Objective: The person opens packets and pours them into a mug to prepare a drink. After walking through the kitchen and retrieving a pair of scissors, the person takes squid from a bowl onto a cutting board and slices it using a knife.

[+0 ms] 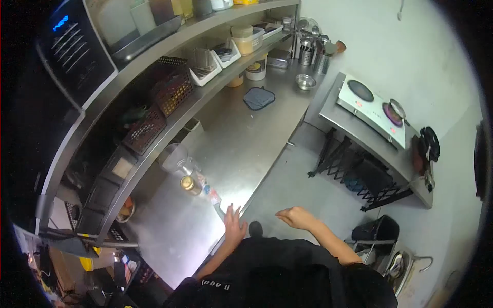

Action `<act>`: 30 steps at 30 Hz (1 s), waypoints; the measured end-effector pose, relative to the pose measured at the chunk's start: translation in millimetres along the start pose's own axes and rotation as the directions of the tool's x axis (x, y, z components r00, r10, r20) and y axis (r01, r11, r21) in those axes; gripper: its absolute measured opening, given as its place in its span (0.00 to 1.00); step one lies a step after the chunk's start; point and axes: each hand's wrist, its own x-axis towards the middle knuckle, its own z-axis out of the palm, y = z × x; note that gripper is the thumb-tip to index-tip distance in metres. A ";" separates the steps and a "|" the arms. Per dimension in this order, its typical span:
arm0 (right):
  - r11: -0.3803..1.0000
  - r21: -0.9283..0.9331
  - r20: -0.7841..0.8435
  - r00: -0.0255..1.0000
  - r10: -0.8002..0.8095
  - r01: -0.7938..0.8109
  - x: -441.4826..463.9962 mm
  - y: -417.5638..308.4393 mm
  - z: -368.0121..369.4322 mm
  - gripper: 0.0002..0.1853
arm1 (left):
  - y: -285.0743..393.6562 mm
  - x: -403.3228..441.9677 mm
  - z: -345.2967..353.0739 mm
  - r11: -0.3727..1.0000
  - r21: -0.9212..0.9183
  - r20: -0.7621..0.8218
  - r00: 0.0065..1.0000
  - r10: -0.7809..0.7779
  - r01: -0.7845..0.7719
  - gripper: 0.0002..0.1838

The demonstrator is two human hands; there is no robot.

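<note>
My left hand (234,226) is at the front edge of the steel worktable (241,138), fingers stretched out and apart, with nothing in it. Just beyond its fingertips lies a clear packet with red and blue print (211,194). Beside the packet stands a jar with a gold lid (189,184), and behind that a clear plastic container (174,156). Over the floor, to the right of the table edge, hangs my right hand (298,218). Its fingers are pressed together, pointing left, and no object shows in them.
A blue-grey cloth (259,98) and a metal bowl (305,82) sit farther along the worktable. Shelves with baskets (172,87) overhang its left side. On the right, a side table carries a two-plate electric cooker (372,110) with a small pan (396,109); one plate glows.
</note>
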 end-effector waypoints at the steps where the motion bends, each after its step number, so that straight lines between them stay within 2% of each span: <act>1: 1.000 -0.023 -0.016 1.000 0.017 -0.018 11.9 14.5 -16.0 0.13 | 1.7 23.6 0.5 0.999 0.040 -0.060 0.998 -0.027 0.029 0.32; 2: 1.000 -0.024 -0.003 1.000 0.011 -0.011 25.6 24.4 -32.1 0.13 | 3.4 51.7 -3.1 0.998 0.039 -0.066 0.997 -0.040 0.042 0.32; 4: 0.999 -0.045 -0.094 0.995 -0.035 0.031 54.1 44.9 -65.4 0.12 | 3.7 116.6 -10.4 0.993 0.118 -0.177 0.984 0.007 0.014 0.32; 5: 0.998 -0.043 -0.094 0.995 -0.045 0.041 66.5 56.6 -74.9 0.12 | 8.5 150.3 -16.3 0.992 0.126 -0.183 0.983 0.006 0.018 0.32; 7: 0.992 -0.115 -0.161 0.984 -0.078 0.060 93.5 82.7 -90.2 0.11 | 22.5 218.5 -28.9 0.986 0.155 -0.310 0.946 0.100 -0.054 0.29; 8: 0.991 -0.109 -0.160 0.983 -0.094 0.077 104.0 96.8 -94.1 0.11 | 28.8 250.4 -33.6 0.984 0.170 -0.316 0.944 0.099 -0.047 0.29; 10: 0.989 -0.011 -0.261 0.954 -0.145 0.147 125.9 128.6 -99.2 0.10 | 39.2 309.5 -38.9 0.913 0.376 -0.338 0.894 0.294 -0.158 0.23; 11: 0.985 -0.003 -0.253 0.953 -0.168 0.173 140.9 149.3 -106.1 0.10 | 44.7 334.4 -36.5 0.909 0.394 -0.347 0.893 0.286 -0.138 0.23; 13: 0.969 -0.025 -0.220 0.944 -0.246 0.246 162.2 188.3 -115.2 0.09 | 54.4 364.8 -20.9 0.965 0.225 -0.365 0.907 0.210 -0.132 0.16; 16: 0.950 0.065 -0.067 0.951 -0.300 0.305 206.9 238.0 -153.4 0.09 | 69.4 389.1 16.6 0.967 0.235 -0.401 0.897 0.188 -0.098 0.14; 17: 0.925 0.063 -0.049 0.927 -0.372 0.375 222.6 249.1 -173.9 0.09 | 73.5 393.8 32.7 0.964 0.258 -0.417 0.893 0.171 -0.064 0.14; 19: 0.894 0.073 -0.029 0.897 -0.441 0.442 254.6 275.6 -198.2 0.09 | 77.4 401.6 60.3 0.979 0.142 -0.448 0.891 -0.070 0.148 0.14; 21: 0.862 0.073 -0.012 0.865 -0.501 0.501 286.5 296.3 -225.1 0.09 | 84.6 430.6 62.9 0.968 0.197 -0.472 0.880 -0.048 0.158 0.14; 23: 0.845 0.142 -0.070 0.857 -0.511 0.516 313.5 306.7 -246.1 0.09 | 91.2 464.1 52.7 0.948 0.280 -0.500 0.866 0.011 0.150 0.14; 27: 0.828 0.148 -0.096 0.841 -0.532 0.540 357.6 323.0 -257.3 0.09 | 119.2 535.2 20.5 0.941 0.285 -0.581 0.814 0.019 0.181 0.11; 30: 0.786 0.250 -0.137 0.824 -0.549 0.565 370.6 315.2 -258.3 0.08 | 123.6 556.3 21.1 0.939 0.279 -0.550 0.835 -0.017 0.202 0.08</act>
